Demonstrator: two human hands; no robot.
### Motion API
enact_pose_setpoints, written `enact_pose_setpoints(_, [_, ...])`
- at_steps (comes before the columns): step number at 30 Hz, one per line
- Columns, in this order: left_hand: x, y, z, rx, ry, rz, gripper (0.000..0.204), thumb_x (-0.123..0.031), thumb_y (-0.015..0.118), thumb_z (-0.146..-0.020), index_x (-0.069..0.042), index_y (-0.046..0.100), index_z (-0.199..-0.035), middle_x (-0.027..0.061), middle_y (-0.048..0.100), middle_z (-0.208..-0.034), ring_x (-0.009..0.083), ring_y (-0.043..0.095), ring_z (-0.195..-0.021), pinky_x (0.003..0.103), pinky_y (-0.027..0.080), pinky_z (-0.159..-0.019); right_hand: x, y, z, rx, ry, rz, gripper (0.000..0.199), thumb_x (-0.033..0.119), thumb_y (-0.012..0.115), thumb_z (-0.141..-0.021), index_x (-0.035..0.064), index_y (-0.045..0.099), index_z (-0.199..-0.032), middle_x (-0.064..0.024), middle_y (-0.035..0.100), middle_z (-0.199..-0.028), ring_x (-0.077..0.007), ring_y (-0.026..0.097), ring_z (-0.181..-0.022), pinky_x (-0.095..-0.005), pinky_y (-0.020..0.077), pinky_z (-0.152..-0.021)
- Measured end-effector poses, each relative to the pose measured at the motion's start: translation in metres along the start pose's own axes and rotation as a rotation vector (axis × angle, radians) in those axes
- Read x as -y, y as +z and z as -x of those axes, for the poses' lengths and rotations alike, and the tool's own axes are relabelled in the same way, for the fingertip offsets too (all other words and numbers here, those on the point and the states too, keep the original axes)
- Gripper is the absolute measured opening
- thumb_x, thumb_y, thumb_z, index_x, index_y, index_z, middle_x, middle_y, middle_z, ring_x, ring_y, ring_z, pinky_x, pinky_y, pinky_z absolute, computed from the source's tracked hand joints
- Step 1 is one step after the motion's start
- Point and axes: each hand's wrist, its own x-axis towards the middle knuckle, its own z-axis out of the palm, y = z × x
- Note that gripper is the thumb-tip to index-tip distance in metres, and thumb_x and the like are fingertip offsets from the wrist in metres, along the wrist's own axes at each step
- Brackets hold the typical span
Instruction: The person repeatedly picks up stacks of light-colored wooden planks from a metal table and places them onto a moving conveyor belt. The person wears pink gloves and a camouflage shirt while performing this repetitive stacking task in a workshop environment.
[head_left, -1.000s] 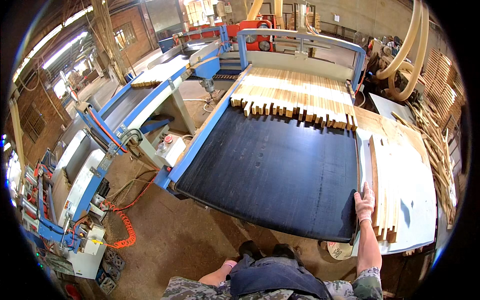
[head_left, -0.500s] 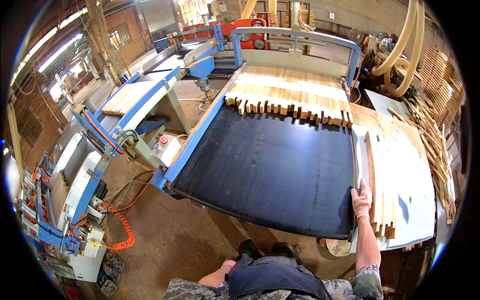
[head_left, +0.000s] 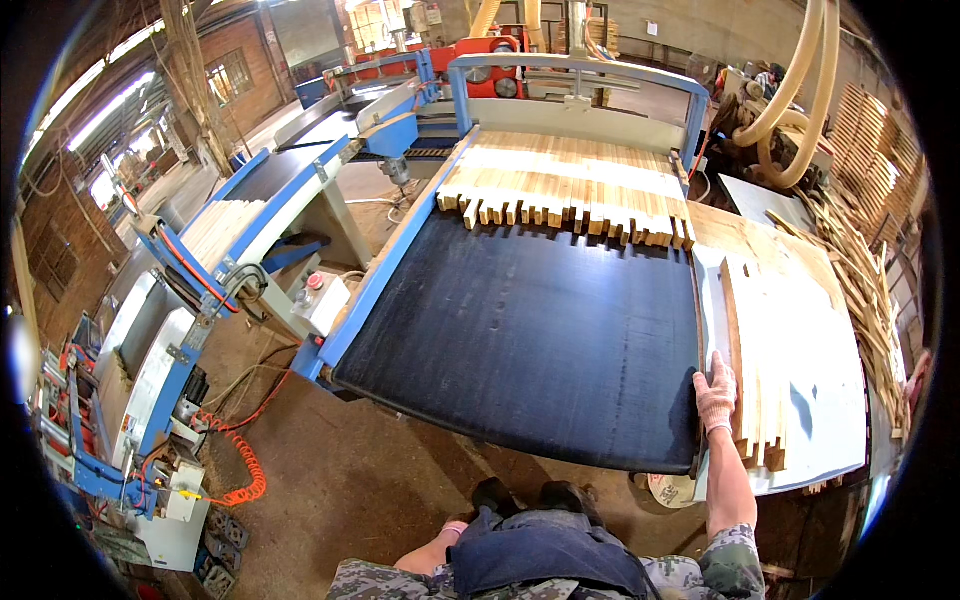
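right hand [head_left: 716,394] is lying spread between black belt [head_left: 520,340] and nearby wood strips [head_left: 757,400]; left hand [head_left: 456,526] is mostly hiding, its grip unreadable; a running belt could be snagging the glove [head_left: 716,408].

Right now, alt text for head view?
The person's right hand is at the right edge of a wide black conveyor belt, beside wooden strips on a pale surface; more strips lie side by side across the belt's far end.

Our black belt [head_left: 520,330] and side table [head_left: 832,420]
We saw many wooden strips [head_left: 570,180] across the belt's far end; a smaller batch [head_left: 758,360] lay on the table.
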Motion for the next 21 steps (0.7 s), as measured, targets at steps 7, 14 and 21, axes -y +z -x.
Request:
enact_pose_setpoints(7, [-0.006, -0.001, -0.003, -0.006, 0.000, 0.019, 0.046, -0.046, 0.067, -0.099, -0.015, 0.061, -0.132, 0.0116, 0.064, -0.130, 0.0361, 0.061, -0.122, 0.048, 0.052, -0.102, -0.004, 0.001, -0.003, 0.052, 0.045, 0.012, 0.073, 0.029, 0.079, -0.096, 0.0109, 0.053, -0.161, -0.0253, 0.058, -0.155, -0.0443, 0.050, -0.146, -0.0501, 0.0389, -0.126])
enact_pose_setpoints(14, [-0.003, 0.000, -0.003, -0.018, -0.002, 0.045, 0.044, -0.046, 0.067, -0.099, -0.014, 0.062, -0.129, 0.0116, 0.065, -0.126, 0.0362, 0.062, -0.119, 0.048, 0.052, -0.101, 0.006, -0.003, 0.004, 0.004, -0.005, 0.000, 0.070, 0.023, 0.078, -0.095, 0.0033, 0.055, -0.158, -0.0245, 0.064, -0.146, -0.0426, 0.057, -0.138, -0.0481, 0.0439, -0.121])
enact_pose_setpoints(21, [-0.014, -0.026, -0.016, -0.033, 0.036, 0.032, 0.043, -0.047, 0.067, -0.100, -0.013, 0.063, -0.125, 0.0117, 0.066, -0.122, 0.0363, 0.063, -0.116, 0.048, 0.052, -0.099, -0.030, 0.010, -0.005, -0.071, -0.068, 0.021, 0.071, 0.029, 0.080, -0.092, 0.0014, 0.058, -0.153, -0.0252, 0.066, -0.138, -0.0438, 0.060, -0.129, -0.0497, 0.0473, -0.114])
